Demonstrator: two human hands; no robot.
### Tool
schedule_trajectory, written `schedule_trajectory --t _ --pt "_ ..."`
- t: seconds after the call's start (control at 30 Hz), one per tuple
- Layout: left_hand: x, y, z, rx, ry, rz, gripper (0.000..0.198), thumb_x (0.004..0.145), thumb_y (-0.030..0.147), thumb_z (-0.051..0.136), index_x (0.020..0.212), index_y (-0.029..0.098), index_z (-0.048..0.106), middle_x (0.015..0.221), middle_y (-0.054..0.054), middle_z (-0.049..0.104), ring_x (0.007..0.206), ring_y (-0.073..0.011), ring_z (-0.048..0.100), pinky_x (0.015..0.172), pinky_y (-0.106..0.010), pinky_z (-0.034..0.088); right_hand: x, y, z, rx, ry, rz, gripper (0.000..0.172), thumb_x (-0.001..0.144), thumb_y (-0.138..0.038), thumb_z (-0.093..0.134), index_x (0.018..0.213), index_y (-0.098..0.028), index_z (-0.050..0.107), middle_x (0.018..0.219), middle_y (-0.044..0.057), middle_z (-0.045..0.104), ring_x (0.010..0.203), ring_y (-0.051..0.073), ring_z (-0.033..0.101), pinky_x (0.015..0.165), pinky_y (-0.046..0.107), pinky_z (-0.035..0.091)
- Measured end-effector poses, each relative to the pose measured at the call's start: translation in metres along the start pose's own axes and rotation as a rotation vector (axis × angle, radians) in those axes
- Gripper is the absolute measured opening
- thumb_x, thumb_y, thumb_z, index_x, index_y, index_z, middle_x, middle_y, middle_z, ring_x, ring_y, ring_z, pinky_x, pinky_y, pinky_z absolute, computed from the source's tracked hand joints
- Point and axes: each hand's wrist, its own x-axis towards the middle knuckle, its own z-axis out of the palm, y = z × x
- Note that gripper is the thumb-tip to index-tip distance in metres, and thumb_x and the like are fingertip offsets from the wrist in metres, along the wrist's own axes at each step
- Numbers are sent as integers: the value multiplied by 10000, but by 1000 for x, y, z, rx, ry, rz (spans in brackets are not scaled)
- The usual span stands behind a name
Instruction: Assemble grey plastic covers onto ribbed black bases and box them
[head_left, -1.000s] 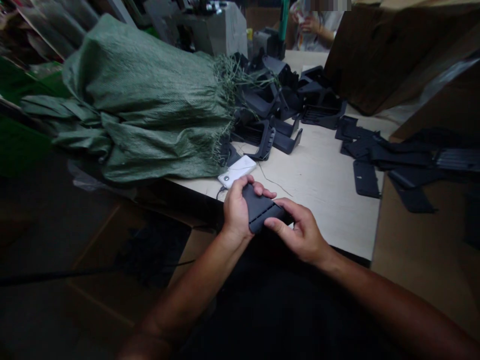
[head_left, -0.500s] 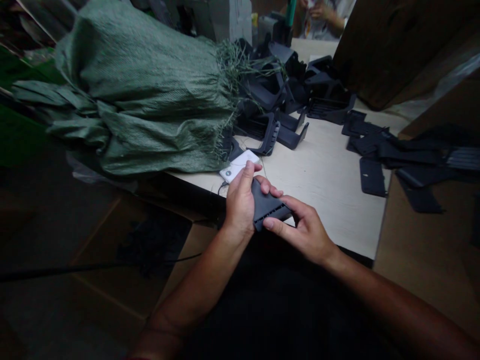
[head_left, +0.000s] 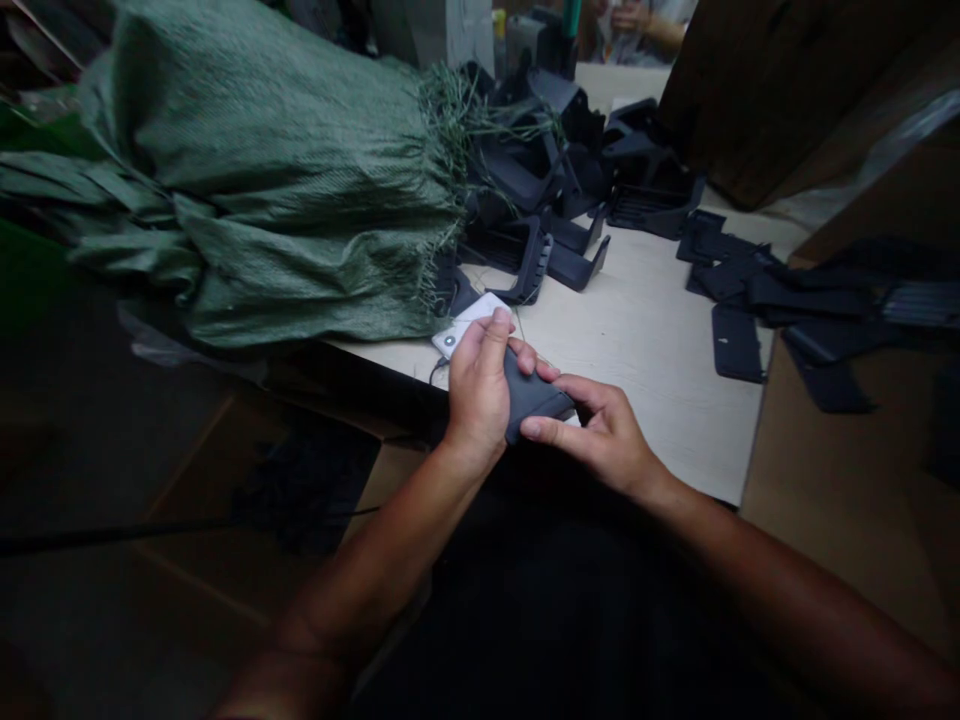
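Note:
A dark grey plastic part is held between both hands just over the table's near edge. My left hand wraps round its left side, thumb pointing up and fingers behind. On its right end my right hand is closed, the thumb along the near edge and the fingers on the far edge. Something small and white peeks out by the right fingers; I cannot make out what it is. Behind my left hand a white flat device with a round mark and a cable lies on the table.
A green woven sack spills black plastic parts onto the pale table. More flat black parts lie at right, some over a cardboard box. Another open box stands below left. A person's hands show at the back.
The part has tilted in my hands, so its slotted near edge no longer shows. My right thumb has slid onto that edge. The whole view has shifted slightly.

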Motion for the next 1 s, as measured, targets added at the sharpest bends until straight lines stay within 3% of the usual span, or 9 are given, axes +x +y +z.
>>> schedule_trajectory --t 0.17,0.43,0.67,0.77,1.0 --pt "-1 -4 -4 -21 28 -4 421 899 584 740 901 226 520 607 75 551 601 -147 700 612 -222 552 5 0 -6 -15 -76 26 390 717 -407 962 1043 -228 842 1199 46 795 1281 330 660 1137 425 482" --pt "-1 1 -3 -101 5 -134 456 919 633 690 1064 216 579 588 72 557 614 -176 722 645 -257 574 -1 -4 -11 -60 -103 23 387 714 -379 967 1035 -220 824 1192 46 790 1232 310 684 1106 404 497" --pt "-6 1 -2 -87 28 -90 340 928 515 721 960 233 534 594 77 551 591 -160 708 642 -247 575 -9 3 2 -121 26 -134 347 753 -362 942 1015 -200 783 1130 51 793 1138 288 712 1047 360 528" --pt "-3 4 -4 -86 65 -56 340 901 489 758 958 232 543 606 79 557 595 -152 705 653 -243 582 1 -6 3 -126 -49 -126 277 761 -364 933 919 -195 779 1005 31 796 1059 273 731 1007 352 548" --pt "-2 2 -8 -125 39 -110 363 915 542 737 995 220 589 596 75 556 577 -149 696 657 -251 592 8 -18 -13 -153 -205 -42 251 824 -372 892 1000 -217 805 1035 23 803 1066 253 738 1027 346 542"
